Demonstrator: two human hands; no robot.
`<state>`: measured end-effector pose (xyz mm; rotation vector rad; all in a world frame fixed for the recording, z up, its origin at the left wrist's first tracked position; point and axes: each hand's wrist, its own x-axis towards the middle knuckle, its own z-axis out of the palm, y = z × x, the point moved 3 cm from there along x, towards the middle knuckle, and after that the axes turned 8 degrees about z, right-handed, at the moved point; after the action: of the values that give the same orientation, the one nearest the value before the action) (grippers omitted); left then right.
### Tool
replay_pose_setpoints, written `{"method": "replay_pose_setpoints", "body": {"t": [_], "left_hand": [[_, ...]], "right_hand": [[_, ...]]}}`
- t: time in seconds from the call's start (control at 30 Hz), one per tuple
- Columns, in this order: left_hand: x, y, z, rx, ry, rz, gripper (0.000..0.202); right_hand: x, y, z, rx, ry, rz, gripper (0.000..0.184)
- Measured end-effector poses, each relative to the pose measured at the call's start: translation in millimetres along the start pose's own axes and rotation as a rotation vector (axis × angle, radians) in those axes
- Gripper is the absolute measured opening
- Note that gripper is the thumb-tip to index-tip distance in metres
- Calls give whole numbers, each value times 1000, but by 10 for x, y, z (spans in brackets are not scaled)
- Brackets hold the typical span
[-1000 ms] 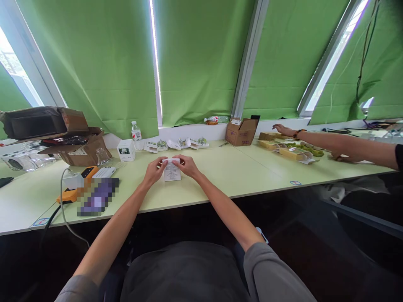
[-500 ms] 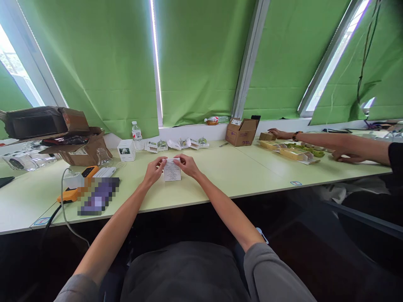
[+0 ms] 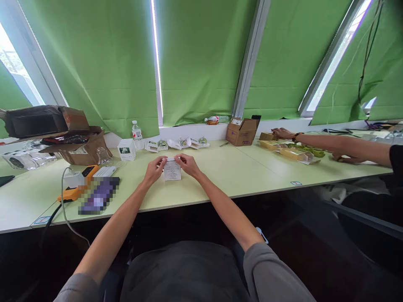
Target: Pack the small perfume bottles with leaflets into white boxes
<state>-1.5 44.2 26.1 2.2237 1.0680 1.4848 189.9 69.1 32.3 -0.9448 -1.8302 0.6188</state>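
Broadly, my feed is filled by green blinds (image 3: 201,63) over a pale table (image 3: 220,180), and neither has altered. Next in size, at the far right, a co-worker's arm (image 3: 333,142) is where I see the clearest change: a second ago its hand (image 3: 282,134) hung raised above the tabletop, and now it is lowered to a small brown box (image 3: 266,136). I judge that this means little for the work in front of me, since that arm is well apart from my side.

The open cardboard box (image 3: 242,132) near the blinds and the white carton (image 3: 126,150) beside the plastic bottle (image 3: 137,135) stay as they were. Nearer, the left hand (image 3: 154,169) and the right hand (image 3: 188,165) have hardly moved; at most, the right fingertips have eased slightly outward along the top edge.

Between them is the smaller printed box (image 3: 172,171), upright near the table's front edge, its text side towards me; it seems to stand on the surface. Each hand pinches one upper corner with thumb and fingers. So the box is steady, I think, with the effort all at its top; whether a flap there is tucked in, I can't tell.
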Motion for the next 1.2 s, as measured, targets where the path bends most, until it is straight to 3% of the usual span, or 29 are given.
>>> {"method": "replay_pose_setpoints", "body": {"t": [0.37,0.7,1.2], "left_hand": [[-15,41,-10,22,-25,6,51],[-6,39,-13,29,-27,8,53],[-12,22,-19,116,-29,18,49]], "right_hand": [[-30,-53,-6,99,-57,100,61],[-25,-53,-30,-13,-21,91,49],[-35,-32,-26,-75,-23,32,48]]}}
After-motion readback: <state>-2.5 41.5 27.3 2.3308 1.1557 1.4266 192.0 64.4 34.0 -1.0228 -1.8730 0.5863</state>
